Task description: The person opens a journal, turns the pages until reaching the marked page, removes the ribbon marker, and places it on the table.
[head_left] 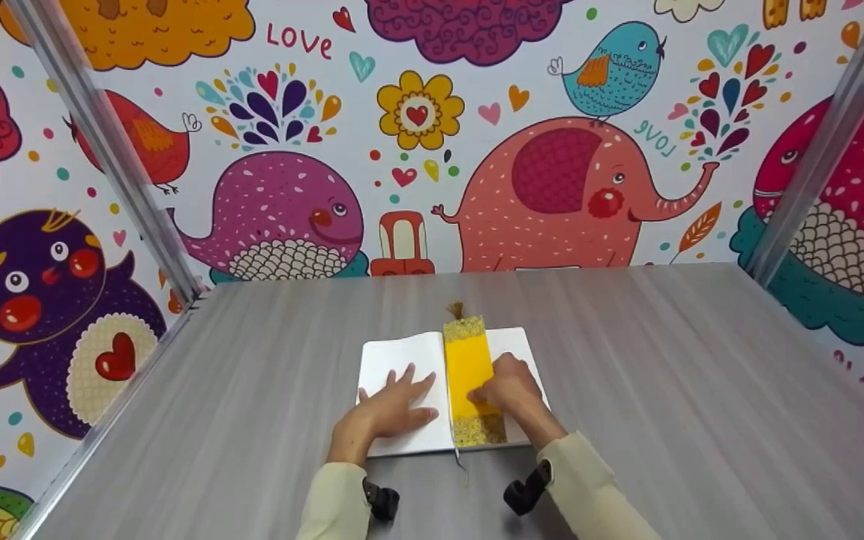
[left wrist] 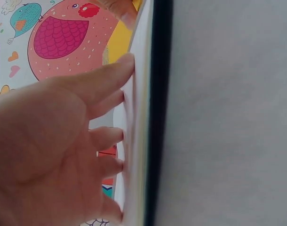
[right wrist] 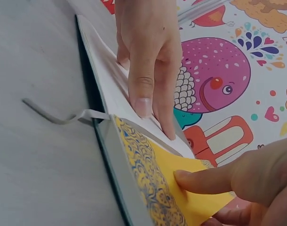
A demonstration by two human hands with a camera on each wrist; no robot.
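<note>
An open notebook with blank white pages and a dark cover lies on the table. Along its inner fold, over the right page, is a yellow bookmark with patterned ends and a brown tassel at the top. The left hand rests on the left page, fingers spread. The right hand pinches the bookmark's right side; in the right wrist view its thumb lies on the yellow surface, with other fingers partly hidden by the bookmark. A thin ribbon marker hangs from the notebook's near edge.
The grey wood-grain table surrounds the notebook. Behind it and at both sides stand walls printed with cartoon animals, with metal posts at the corners. A black wrist device hangs at each cream sleeve.
</note>
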